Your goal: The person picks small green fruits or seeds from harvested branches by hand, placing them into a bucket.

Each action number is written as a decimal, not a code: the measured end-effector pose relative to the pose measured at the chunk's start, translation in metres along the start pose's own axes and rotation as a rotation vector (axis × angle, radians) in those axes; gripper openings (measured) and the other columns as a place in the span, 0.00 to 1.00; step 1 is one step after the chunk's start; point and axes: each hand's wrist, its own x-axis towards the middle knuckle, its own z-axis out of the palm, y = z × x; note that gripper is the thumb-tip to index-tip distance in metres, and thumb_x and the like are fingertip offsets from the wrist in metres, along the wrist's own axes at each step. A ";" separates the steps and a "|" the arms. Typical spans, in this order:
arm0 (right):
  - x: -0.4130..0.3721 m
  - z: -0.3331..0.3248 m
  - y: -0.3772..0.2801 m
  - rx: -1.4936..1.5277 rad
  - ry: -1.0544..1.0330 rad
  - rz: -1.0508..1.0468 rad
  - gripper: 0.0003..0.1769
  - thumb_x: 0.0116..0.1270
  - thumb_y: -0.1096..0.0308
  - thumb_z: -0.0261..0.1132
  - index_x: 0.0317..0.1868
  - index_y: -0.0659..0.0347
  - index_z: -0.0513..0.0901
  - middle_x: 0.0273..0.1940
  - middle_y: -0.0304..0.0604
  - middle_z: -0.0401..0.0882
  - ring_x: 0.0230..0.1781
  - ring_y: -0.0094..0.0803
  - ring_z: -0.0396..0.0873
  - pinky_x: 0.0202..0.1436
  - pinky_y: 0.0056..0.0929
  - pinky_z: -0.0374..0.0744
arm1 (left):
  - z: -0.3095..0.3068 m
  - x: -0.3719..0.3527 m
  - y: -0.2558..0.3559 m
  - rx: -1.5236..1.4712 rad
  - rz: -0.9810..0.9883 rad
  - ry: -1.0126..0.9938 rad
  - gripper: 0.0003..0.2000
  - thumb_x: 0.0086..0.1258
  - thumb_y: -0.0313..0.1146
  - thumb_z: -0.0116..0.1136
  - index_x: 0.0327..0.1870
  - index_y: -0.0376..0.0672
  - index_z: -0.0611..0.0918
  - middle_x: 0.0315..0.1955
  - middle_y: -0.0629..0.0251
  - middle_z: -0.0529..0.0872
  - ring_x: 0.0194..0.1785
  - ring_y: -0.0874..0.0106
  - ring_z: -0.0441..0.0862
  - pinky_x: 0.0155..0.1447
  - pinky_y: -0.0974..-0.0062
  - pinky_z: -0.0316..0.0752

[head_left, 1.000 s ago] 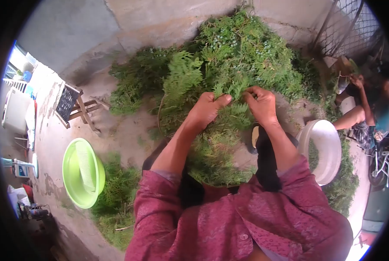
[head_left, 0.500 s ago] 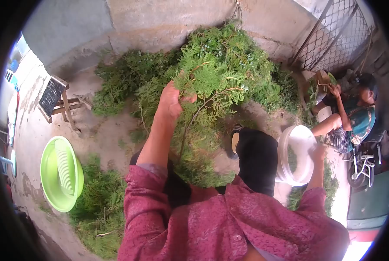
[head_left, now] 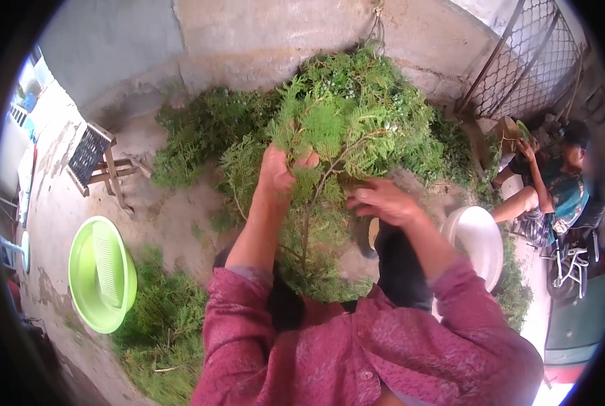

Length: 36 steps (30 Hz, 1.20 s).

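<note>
My left hand (head_left: 280, 170) is closed around a leafy evergreen branch (head_left: 336, 128), held up in front of me. The branch has flat, scaly green sprays and a thin brown stem running down toward my lap. Just right of that stem is my right hand (head_left: 385, 201), its fingers partly bent, apart and slightly blurred, with nothing visible in them. By my right leg stands a white bucket (head_left: 485, 233), partly hidden by my right forearm. Behind the branch a large heap of cut evergreen branches (head_left: 410, 108) lies against the wall.
On the left, a light green basin (head_left: 79, 284) with a ridged panel rests by more cut greenery (head_left: 160, 325). A small wooden stool (head_left: 89, 159) stands farther back. At the right, another person (head_left: 566, 179) sits with greenery in hand, near a metal mesh gate (head_left: 525, 64).
My right hand has left the white bucket and moved left and up, close to the branch. My left hand still holds the branch. The view has shifted slightly.
</note>
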 end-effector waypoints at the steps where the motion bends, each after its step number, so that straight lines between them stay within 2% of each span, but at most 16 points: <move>1: 0.018 0.013 0.003 0.076 0.025 0.031 0.30 0.53 0.61 0.70 0.52 0.71 0.71 0.47 0.48 0.75 0.46 0.33 0.75 0.48 0.33 0.74 | 0.000 0.001 0.000 -0.016 -0.050 0.088 0.14 0.67 0.47 0.49 0.29 0.45 0.75 0.10 0.72 0.65 0.17 0.74 0.63 0.24 0.75 0.59; 2: 0.032 0.025 0.004 0.156 0.049 0.064 0.30 0.53 0.61 0.70 0.51 0.70 0.71 0.46 0.46 0.75 0.46 0.32 0.74 0.48 0.33 0.73 | -0.008 0.004 -0.002 -0.001 -0.050 0.084 0.14 0.67 0.47 0.49 0.29 0.45 0.75 0.10 0.72 0.65 0.17 0.74 0.63 0.24 0.75 0.59; 4: 0.046 0.043 -0.007 0.238 -0.007 0.003 0.28 0.53 0.62 0.70 0.51 0.69 0.72 0.45 0.44 0.75 0.44 0.30 0.74 0.48 0.33 0.73 | -0.022 0.006 0.000 -0.019 -0.060 -0.241 0.14 0.67 0.45 0.49 0.41 0.43 0.76 0.25 0.67 0.76 0.25 0.71 0.72 0.26 0.71 0.68; 6: 0.054 0.049 -0.014 0.319 -0.064 -0.056 0.26 0.53 0.63 0.70 0.50 0.67 0.73 0.45 0.43 0.75 0.43 0.29 0.73 0.48 0.32 0.73 | -0.018 0.002 0.002 -0.051 -0.090 -0.131 0.14 0.68 0.45 0.48 0.42 0.43 0.76 0.24 0.67 0.76 0.25 0.72 0.72 0.27 0.73 0.69; 12: 0.076 0.032 -0.010 -0.091 0.176 -0.232 0.24 0.54 0.65 0.68 0.49 0.64 0.73 0.45 0.43 0.76 0.45 0.30 0.72 0.48 0.30 0.71 | -0.016 -0.003 0.021 0.247 0.096 0.358 0.20 0.69 0.46 0.45 0.51 0.37 0.73 0.39 0.61 0.78 0.38 0.71 0.76 0.37 0.75 0.72; 14: 0.067 0.037 -0.017 -0.443 0.406 -0.319 0.20 0.54 0.63 0.67 0.44 0.66 0.75 0.42 0.46 0.78 0.42 0.30 0.74 0.45 0.31 0.73 | -0.006 -0.009 0.032 0.644 0.439 0.676 0.23 0.68 0.47 0.48 0.57 0.39 0.69 0.41 0.63 0.76 0.40 0.74 0.73 0.45 0.69 0.69; 15: 0.075 0.031 -0.009 -0.425 0.406 -0.314 0.20 0.54 0.63 0.67 0.44 0.66 0.75 0.42 0.46 0.78 0.42 0.30 0.74 0.45 0.31 0.73 | -0.026 0.001 0.031 0.730 0.662 0.560 0.26 0.66 0.44 0.52 0.59 0.36 0.67 0.43 0.64 0.75 0.40 0.74 0.72 0.44 0.73 0.68; 18: 0.107 0.019 0.036 -0.476 0.347 -0.470 0.17 0.53 0.61 0.67 0.35 0.68 0.78 0.31 0.51 0.80 0.32 0.35 0.78 0.38 0.34 0.75 | -0.013 0.001 0.001 1.127 0.679 0.312 0.26 0.64 0.40 0.56 0.60 0.35 0.65 0.46 0.64 0.74 0.44 0.74 0.72 0.47 0.74 0.69; 20: 0.113 0.025 0.043 -0.710 0.305 -0.632 0.15 0.50 0.62 0.67 0.27 0.68 0.78 0.22 0.54 0.77 0.23 0.45 0.78 0.31 0.38 0.76 | -0.009 0.001 -0.030 1.223 0.519 0.169 0.26 0.63 0.34 0.57 0.61 0.35 0.64 0.48 0.63 0.74 0.48 0.74 0.72 0.50 0.76 0.69; 22: 0.096 0.032 0.039 -0.799 0.286 -0.691 0.14 0.46 0.64 0.67 0.25 0.68 0.78 0.20 0.55 0.76 0.22 0.50 0.77 0.30 0.40 0.76 | -0.011 0.005 -0.048 1.104 0.444 0.040 0.32 0.59 0.40 0.62 0.60 0.32 0.64 0.55 0.52 0.70 0.55 0.66 0.70 0.57 0.72 0.67; 26: 0.083 0.042 0.043 -0.880 0.221 -0.602 0.11 0.46 0.65 0.65 0.25 0.65 0.78 0.22 0.55 0.77 0.26 0.51 0.78 0.32 0.42 0.76 | -0.003 0.000 -0.048 1.198 0.553 0.102 0.17 0.65 0.34 0.55 0.52 0.36 0.73 0.39 0.61 0.81 0.42 0.74 0.77 0.47 0.76 0.72; 27: 0.079 0.040 0.040 -0.966 0.093 -0.531 0.12 0.46 0.64 0.66 0.26 0.65 0.79 0.22 0.55 0.77 0.27 0.50 0.78 0.32 0.41 0.76 | -0.002 -0.002 -0.049 1.070 0.468 0.153 0.10 0.68 0.30 0.51 0.45 0.37 0.77 0.31 0.66 0.82 0.34 0.80 0.78 0.39 0.80 0.73; 29: 0.069 0.035 0.025 -1.046 -0.038 -0.456 0.12 0.46 0.64 0.66 0.27 0.65 0.79 0.23 0.54 0.77 0.27 0.49 0.78 0.33 0.40 0.76 | -0.001 -0.004 -0.046 1.039 0.416 0.139 0.09 0.68 0.30 0.50 0.44 0.37 0.77 0.31 0.66 0.82 0.34 0.81 0.78 0.38 0.81 0.72; 31: 0.067 0.021 0.005 -0.858 -0.282 -0.334 0.15 0.48 0.60 0.67 0.31 0.64 0.80 0.23 0.50 0.78 0.25 0.39 0.78 0.33 0.33 0.76 | -0.002 -0.005 -0.040 0.830 0.215 0.142 0.07 0.68 0.31 0.51 0.41 0.39 0.79 0.30 0.66 0.83 0.32 0.80 0.78 0.37 0.82 0.73; 33: 0.063 0.001 -0.002 -0.595 -0.147 -0.390 0.14 0.55 0.63 0.67 0.34 0.66 0.80 0.26 0.39 0.78 0.27 0.23 0.74 0.32 0.24 0.75 | -0.011 0.000 -0.040 0.707 0.221 0.101 0.08 0.68 0.31 0.51 0.41 0.39 0.79 0.31 0.66 0.83 0.31 0.80 0.79 0.37 0.81 0.74; 36: 0.058 -0.022 -0.019 -0.238 0.073 -0.457 0.08 0.56 0.72 0.66 0.38 0.63 0.80 0.30 0.32 0.77 0.30 0.16 0.72 0.34 0.18 0.74 | -0.004 -0.003 -0.039 0.599 0.173 0.126 0.08 0.67 0.32 0.52 0.42 0.39 0.79 0.31 0.65 0.83 0.29 0.78 0.79 0.36 0.80 0.75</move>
